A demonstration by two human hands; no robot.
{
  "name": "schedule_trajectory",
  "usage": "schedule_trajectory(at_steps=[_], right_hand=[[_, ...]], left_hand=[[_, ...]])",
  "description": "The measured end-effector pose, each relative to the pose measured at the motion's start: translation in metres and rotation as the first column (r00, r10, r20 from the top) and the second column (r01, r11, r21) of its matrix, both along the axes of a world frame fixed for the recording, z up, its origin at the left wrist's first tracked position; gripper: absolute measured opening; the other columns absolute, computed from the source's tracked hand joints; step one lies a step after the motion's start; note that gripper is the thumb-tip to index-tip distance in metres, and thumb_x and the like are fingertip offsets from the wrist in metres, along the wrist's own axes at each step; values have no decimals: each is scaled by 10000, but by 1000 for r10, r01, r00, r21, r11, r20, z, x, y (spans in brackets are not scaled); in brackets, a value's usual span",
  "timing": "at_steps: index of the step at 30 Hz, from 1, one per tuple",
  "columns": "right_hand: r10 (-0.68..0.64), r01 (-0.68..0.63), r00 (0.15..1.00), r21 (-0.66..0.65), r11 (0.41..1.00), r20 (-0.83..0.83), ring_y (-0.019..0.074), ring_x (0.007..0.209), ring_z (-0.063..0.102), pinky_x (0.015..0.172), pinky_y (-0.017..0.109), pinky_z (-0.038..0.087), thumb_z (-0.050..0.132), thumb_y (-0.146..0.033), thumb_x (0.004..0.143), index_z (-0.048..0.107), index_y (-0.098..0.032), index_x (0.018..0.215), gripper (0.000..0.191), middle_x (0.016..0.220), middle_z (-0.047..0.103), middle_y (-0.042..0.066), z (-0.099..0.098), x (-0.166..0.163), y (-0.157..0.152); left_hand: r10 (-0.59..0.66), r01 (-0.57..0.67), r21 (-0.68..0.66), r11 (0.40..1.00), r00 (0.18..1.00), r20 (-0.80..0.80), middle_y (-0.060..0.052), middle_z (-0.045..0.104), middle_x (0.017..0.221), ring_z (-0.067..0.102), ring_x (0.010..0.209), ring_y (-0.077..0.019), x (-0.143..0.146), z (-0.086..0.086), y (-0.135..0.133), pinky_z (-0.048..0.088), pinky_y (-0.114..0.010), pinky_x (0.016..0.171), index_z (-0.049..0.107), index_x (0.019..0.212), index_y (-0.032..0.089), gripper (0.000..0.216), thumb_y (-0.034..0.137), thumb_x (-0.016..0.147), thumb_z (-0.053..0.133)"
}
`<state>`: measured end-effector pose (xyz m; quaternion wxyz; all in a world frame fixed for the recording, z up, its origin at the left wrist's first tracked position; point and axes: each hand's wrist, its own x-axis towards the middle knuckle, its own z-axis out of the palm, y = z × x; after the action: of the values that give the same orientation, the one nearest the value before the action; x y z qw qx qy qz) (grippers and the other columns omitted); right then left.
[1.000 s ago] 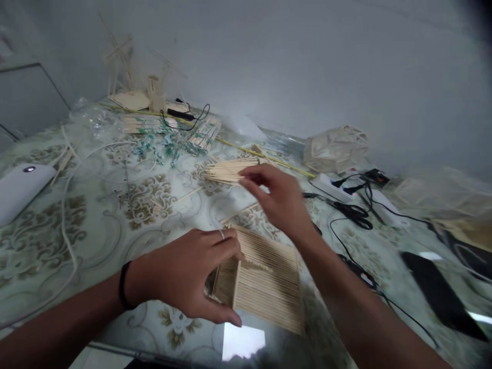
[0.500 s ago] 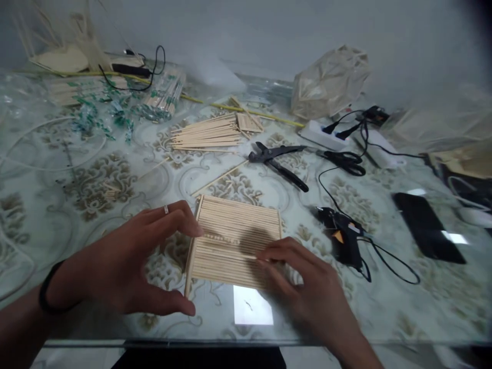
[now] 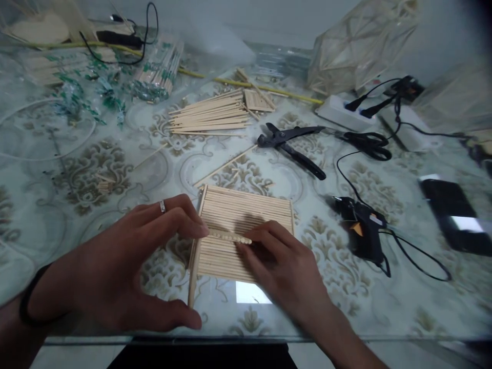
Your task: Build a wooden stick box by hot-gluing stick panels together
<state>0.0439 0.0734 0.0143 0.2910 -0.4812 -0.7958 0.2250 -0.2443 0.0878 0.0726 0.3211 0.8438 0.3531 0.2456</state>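
Note:
A flat panel point(image 3: 246, 202) of pale wooden sticks laid side by side rests on the table before me, with thicker sticks along its left edge. Across its middle runs a short row of round stick ends point(image 3: 226, 236). My left hand point(image 3: 154, 266) curves around the panel's left side, thumb and fingers apart. Its index fingertip touches the left end of that row, and its thumb is beside the lower end of the edge stick. At the row's right end, my right hand point(image 3: 284, 261) pinches a small stick piece, mostly hidden by the fingers.
Cutting pliers point(image 3: 292, 146) and loose sticks point(image 3: 211, 115) lie beyond the panel. To the right are a black glue gun point(image 3: 363, 225) with its cable, a phone point(image 3: 453, 212) and a power strip point(image 3: 346, 113). Bagged sticks point(image 3: 159, 66) lie at the back left.
My right hand has moved up and left across the panel to the row's right end. My left hand stays at the left edge. The camera view has shifted slightly.

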Motion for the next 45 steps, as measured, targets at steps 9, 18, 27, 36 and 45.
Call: schedule_trajectory(at_steps=[9, 18, 27, 36, 45], right_hand=[[-48, 28, 996, -264, 964, -71, 149, 746, 730, 672, 241, 582, 701, -99, 934, 737, -187, 890, 105, 880, 714, 20, 13, -2, 9], [50, -41, 999, -327, 944, 20, 131, 679, 664, 630, 253, 480, 752, -49, 880, 754, -188, 847, 143, 826, 719, -5, 22, -2, 25], [140, -150, 988, -244, 958, -58, 109, 650, 647, 603, 216, 508, 679, -40, 887, 685, -209, 825, 180, 790, 684, -17, 33, 14, 3], [247, -260, 960, 86, 962, 135, 175, 711, 753, 665, 283, 636, 674, -235, 1017, 677, -290, 958, 81, 911, 778, 17, 109, 19, 13], [616, -609, 787, -173, 774, -14, 125, 733, 717, 682, 236, 561, 743, -135, 946, 748, -236, 870, 126, 834, 748, -21, 124, -5, 57]], left_hand=[[-24, 24, 7, 1000, 1000, -7, -59, 669, 1304, 717, 1150, -254, -2, -4, 1, 612, -325, 952, 547, 1330, 260, 730, 607, 801, 912], [-42, 42, -18, 999, 999, -15, -59, 634, 1330, 677, 1188, -211, -1, -1, 0, 562, -306, 995, 538, 1345, 234, 715, 522, 820, 928], [-37, 37, 6, 999, 999, 19, -59, 650, 1264, 696, 1106, -218, 0, -1, 3, 585, -312, 906, 543, 1294, 243, 710, 581, 801, 925], [-71, 68, 55, 996, 996, 49, -49, 712, 1189, 747, 1028, -249, 3, 4, 8, 600, -353, 851, 541, 1286, 252, 677, 571, 816, 909], [-107, 100, 53, 994, 985, 134, -70, 733, 1271, 736, 1176, -260, -7, 19, 7, 598, -368, 1033, 605, 1315, 236, 679, 398, 774, 980]])
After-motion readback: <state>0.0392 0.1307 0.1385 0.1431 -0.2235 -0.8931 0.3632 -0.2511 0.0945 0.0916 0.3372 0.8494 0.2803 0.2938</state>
